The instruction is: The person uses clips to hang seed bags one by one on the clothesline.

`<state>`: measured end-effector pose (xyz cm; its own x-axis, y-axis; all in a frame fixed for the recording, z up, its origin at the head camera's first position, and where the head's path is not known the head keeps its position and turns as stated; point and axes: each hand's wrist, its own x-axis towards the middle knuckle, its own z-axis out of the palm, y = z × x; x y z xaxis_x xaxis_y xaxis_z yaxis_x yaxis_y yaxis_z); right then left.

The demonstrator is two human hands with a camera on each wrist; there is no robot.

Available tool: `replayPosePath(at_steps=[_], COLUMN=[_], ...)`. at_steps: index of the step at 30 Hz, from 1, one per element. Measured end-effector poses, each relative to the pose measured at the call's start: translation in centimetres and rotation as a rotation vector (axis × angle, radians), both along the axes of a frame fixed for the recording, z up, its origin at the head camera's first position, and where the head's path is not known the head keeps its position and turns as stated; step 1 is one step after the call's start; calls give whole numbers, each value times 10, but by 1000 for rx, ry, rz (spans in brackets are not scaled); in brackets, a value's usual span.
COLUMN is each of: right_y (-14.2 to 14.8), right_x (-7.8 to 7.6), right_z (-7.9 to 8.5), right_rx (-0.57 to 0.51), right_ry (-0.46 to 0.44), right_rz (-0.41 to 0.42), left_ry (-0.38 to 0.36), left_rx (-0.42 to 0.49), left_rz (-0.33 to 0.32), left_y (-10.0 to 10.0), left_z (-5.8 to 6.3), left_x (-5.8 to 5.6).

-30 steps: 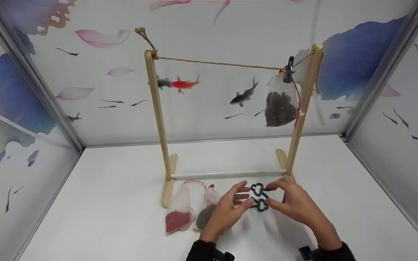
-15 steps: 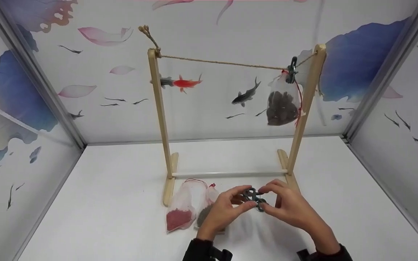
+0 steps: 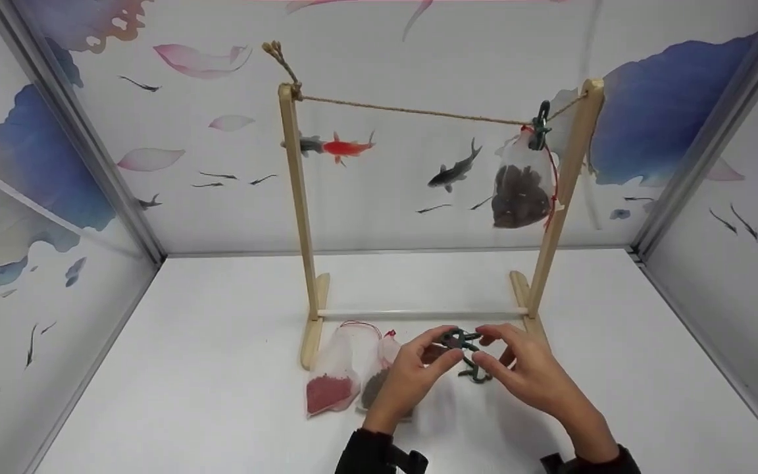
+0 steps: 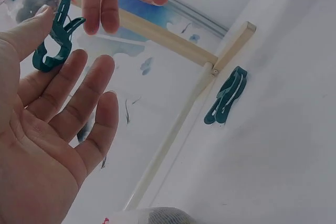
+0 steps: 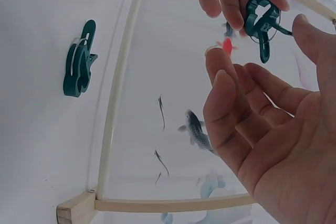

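My left hand (image 3: 412, 368) pinches a dark green plastic spring clip (image 4: 55, 43) between thumb and index finger, its other fingers spread. My right hand (image 3: 524, 365) is just beside the clip's handles, fingers loosely bent and thumb tip (image 5: 303, 24) close to one handle. Whether that thumb touches it, I cannot tell. A second green clip (image 5: 80, 59) lies on the white table below the hands. Left of them, a mesh drawstring bag with red contents (image 3: 331, 393) lies beside a bag with grey-green contents (image 3: 374, 388), which is partly hidden by the left hand.
Behind the hands stands a wooden frame (image 3: 297, 197) with a twine line (image 3: 412, 112) between its posts. Near the right post, another clip (image 3: 540, 128) holds a mesh bag of dark pieces (image 3: 522, 194) on the line. A white rod (image 3: 418, 313) joins the feet. Printed walls surround the table.
The right hand held the clip a second ago, with the left hand beside it. The left hand has since taken the clip, and the right fingers have come off it. The view shifted slightly.
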<state>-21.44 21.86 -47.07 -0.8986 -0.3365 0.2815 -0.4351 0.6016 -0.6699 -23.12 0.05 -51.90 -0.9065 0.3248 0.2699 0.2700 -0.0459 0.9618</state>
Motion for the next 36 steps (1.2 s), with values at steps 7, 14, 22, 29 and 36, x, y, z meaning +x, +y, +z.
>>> replayPosePath(at_steps=[7, 14, 22, 29, 36], right_y=[-1, -2, -4, -4, -5], right_x=[2, 2, 0, -3, -2], right_z=[-3, -3, -1, 0, 1], right_rx=[-9, -20, -34, -34, -61], right_ry=[-14, -24, -36, -4, 27], right_rz=[-25, -36, -18, -19, -39], left_ry=[-4, 10, 36, 6, 5], left_rx=[11, 29, 48, 30, 44], left_rz=[-71, -66, -65, -52, -91], left_y=[5, 8, 9, 8, 9], left_z=[2, -1, 1, 3, 2], left_x=[2, 3, 3, 3, 2])
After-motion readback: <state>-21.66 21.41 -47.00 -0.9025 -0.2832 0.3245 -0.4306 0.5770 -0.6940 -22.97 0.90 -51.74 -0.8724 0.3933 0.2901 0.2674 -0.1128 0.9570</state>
